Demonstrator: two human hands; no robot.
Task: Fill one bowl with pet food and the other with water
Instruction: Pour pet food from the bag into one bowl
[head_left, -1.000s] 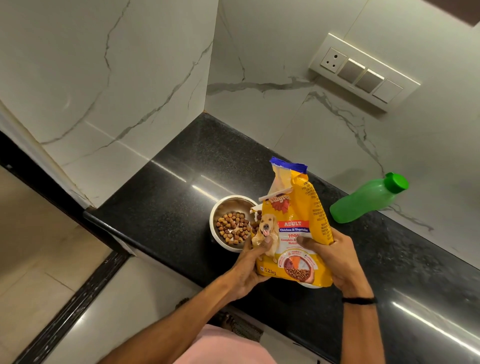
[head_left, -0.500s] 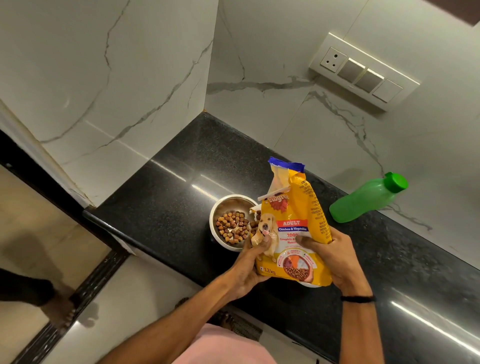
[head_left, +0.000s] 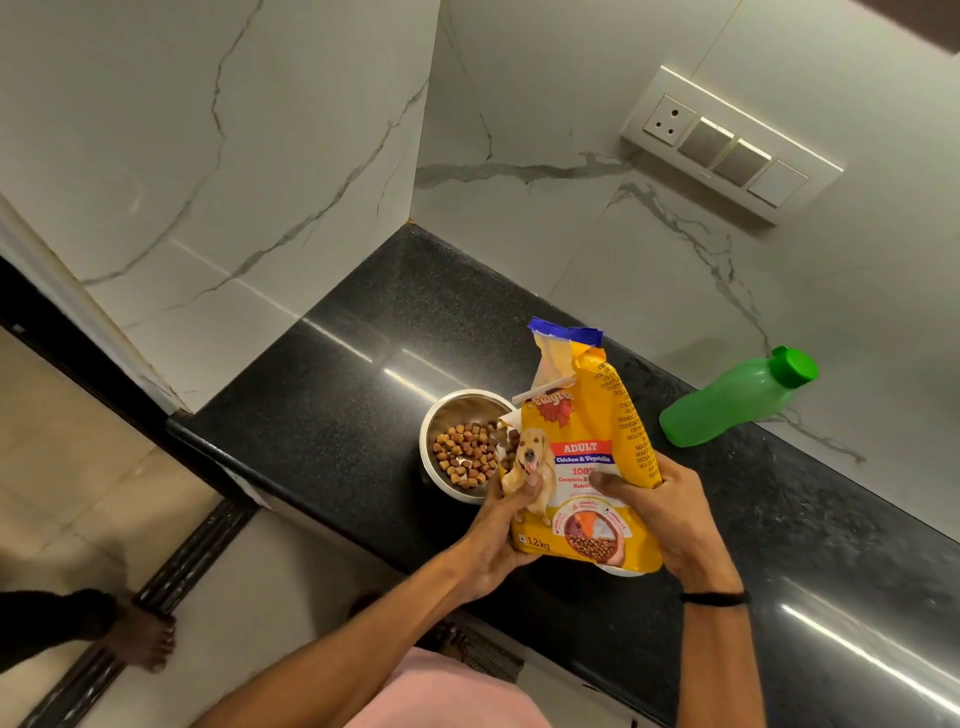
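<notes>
A yellow pet food bag (head_left: 582, 457) stands upright over the black counter (head_left: 337, 415), held in both hands. My left hand (head_left: 501, 530) grips its lower left edge and my right hand (head_left: 670, 514) grips its right side. Just left of the bag sits a steel bowl (head_left: 457, 415) holding brown kibble (head_left: 465, 457). A sliver of a second bowl (head_left: 621, 571) shows under the bag's bottom edge; the bag hides its inside. A green water bottle (head_left: 732, 400) with a green cap leans against the wall to the right.
Marble walls enclose the counter's back corner. A switch panel (head_left: 727, 145) is on the right wall. The counter's front edge runs diagonally in front of me. On the floor at the lower left, another person's bare foot (head_left: 143, 634) is on the door threshold.
The bag and both hands have barely moved. Another person's leg and foot have come into view on the floor at the lower left and stepped toward the threshold.
</notes>
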